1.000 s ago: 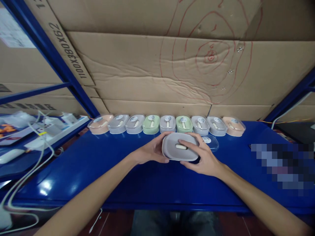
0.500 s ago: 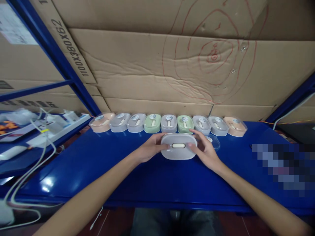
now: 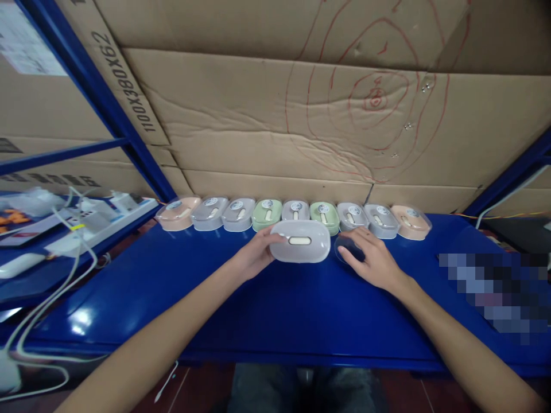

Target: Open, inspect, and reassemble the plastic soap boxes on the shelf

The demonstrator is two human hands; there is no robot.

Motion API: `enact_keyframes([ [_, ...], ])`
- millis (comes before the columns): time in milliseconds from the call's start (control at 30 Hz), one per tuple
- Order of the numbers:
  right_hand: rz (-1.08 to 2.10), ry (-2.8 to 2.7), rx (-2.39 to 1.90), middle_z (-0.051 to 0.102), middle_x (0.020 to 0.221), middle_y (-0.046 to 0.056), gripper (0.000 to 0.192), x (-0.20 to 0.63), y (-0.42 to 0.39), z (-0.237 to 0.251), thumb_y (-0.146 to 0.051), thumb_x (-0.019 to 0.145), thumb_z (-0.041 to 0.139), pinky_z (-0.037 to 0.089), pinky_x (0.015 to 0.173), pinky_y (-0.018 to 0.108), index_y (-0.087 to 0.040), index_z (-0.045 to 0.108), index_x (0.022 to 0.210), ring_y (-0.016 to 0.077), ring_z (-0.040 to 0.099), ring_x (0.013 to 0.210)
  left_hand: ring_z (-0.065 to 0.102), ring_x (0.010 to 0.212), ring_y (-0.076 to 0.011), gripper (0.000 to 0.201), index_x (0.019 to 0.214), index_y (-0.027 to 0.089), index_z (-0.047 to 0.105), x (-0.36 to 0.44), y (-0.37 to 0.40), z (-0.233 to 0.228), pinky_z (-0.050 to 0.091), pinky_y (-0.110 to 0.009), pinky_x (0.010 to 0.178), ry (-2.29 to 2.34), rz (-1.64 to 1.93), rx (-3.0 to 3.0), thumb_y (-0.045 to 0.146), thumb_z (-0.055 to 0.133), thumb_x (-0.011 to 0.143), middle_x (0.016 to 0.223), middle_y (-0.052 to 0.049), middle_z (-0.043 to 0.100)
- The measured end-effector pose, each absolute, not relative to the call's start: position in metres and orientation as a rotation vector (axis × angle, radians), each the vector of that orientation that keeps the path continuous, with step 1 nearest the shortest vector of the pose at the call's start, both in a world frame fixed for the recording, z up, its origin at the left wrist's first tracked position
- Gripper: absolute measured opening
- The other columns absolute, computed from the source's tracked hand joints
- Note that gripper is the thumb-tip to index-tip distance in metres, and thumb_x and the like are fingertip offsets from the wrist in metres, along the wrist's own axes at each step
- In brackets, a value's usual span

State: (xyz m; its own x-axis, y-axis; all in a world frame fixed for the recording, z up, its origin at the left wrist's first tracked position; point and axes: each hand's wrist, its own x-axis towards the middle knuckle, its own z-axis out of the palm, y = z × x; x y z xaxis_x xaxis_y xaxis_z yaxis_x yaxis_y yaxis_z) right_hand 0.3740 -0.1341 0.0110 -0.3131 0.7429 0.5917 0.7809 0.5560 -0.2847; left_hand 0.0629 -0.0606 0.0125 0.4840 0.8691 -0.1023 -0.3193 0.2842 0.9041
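Note:
My left hand (image 3: 253, 255) holds a grey oval box (image 3: 300, 241) with a cream slot in its top, lifted a little above the blue table (image 3: 275, 304). My right hand (image 3: 373, 258) rests to its right with the fingers on a clear plastic lid (image 3: 344, 248) lying on the table. Behind them a row of lidded boxes (image 3: 293, 215) in peach, grey and green lines the back of the table.
A cardboard wall (image 3: 301, 115) with red circles drawn on it stands right behind the row. Blue rack posts (image 3: 99, 97) rise at left and right. A white power strip with cables (image 3: 81, 223) sits on a shelf at the left.
My right hand has let go of the grey box and moved right onto the clear lid. My left hand alone has carried the box slightly left and back.

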Motion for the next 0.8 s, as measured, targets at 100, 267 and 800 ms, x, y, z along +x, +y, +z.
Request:
enact_keyframes([
  [100,-0.293,-2.274,-1.34,0.077,0.109,0.015,0.031,0.388,-0.129,0.01,-0.046,0.106,0.063,0.059,0.102,0.064,-0.02,0.078,0.115,0.0386,0.072,0.112,0.074,0.091,-0.0223,0.035,0.115,0.015,0.078,0.058,-0.054,0.012,0.057,-0.03,0.076,0.71,0.917,0.852,0.017,0.084,0.08,0.105,-0.009,0.082],
  [267,-0.177,-2.356,-1.204,0.071,0.114,0.014,0.036,0.378,-0.134,0.005,-0.047,0.102,0.07,0.061,0.102,0.059,-0.021,0.078,0.126,0.0346,0.07,0.111,0.077,0.095,-0.0245,0.051,0.134,0.018,0.071,0.06,-0.057,0.015,0.063,-0.035,0.081,0.715,0.877,0.823,0.022,0.086,0.085,0.114,-0.009,0.082],
  [800,0.105,-2.243,-1.245,0.073,0.135,0.015,0.07,0.382,-0.134,0.0,-0.058,0.095,0.078,0.061,0.105,0.06,-0.026,0.062,0.156,0.0363,0.071,0.123,0.076,0.106,-0.0249,0.055,0.145,0.027,0.067,0.063,-0.059,0.017,0.064,-0.036,0.084,0.651,0.902,0.894,0.04,0.084,0.095,0.135,-0.009,0.076],
])
